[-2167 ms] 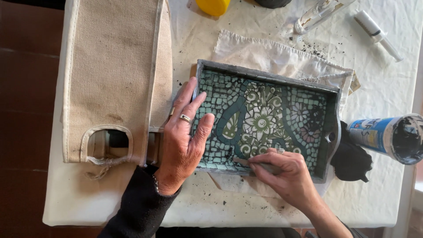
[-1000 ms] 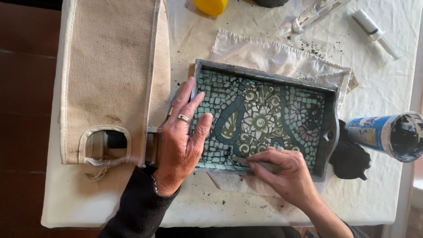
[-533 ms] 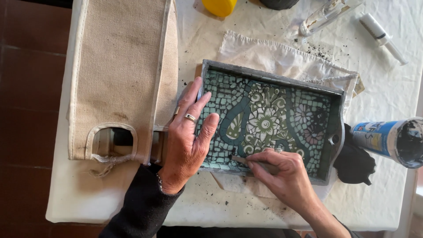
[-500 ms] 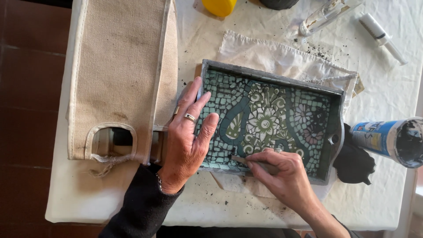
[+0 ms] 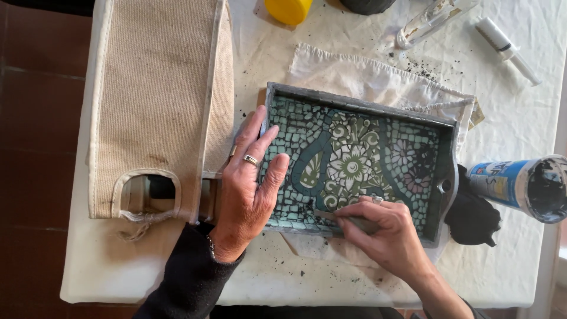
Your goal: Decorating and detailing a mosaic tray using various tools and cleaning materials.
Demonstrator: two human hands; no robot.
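Observation:
A grey wooden tray [image 5: 354,101] lined with a green and teal floral mosaic lies on a white cloth at the table's middle. My left hand [image 5: 251,183], with a ring on one finger, lies flat over the tray's left edge, fingers spread on the tiles. My right hand [image 5: 384,230] is at the tray's near edge, gripping a thin grey stick-like tool [image 5: 345,217] whose tip rests on the tiles near the bottom rim.
A beige canvas bag [image 5: 159,106] lies at the left. A blue tube-shaped container [image 5: 514,186] and a black rag [image 5: 472,215] sit at the right. A yellow object [image 5: 288,9], a clear tube [image 5: 428,20] and a white syringe-like applicator [image 5: 505,40] lie at the back.
My hands and the tray stay almost still; the tool tip shifts slightly along the near edge of the mosaic. The view has shifted a little.

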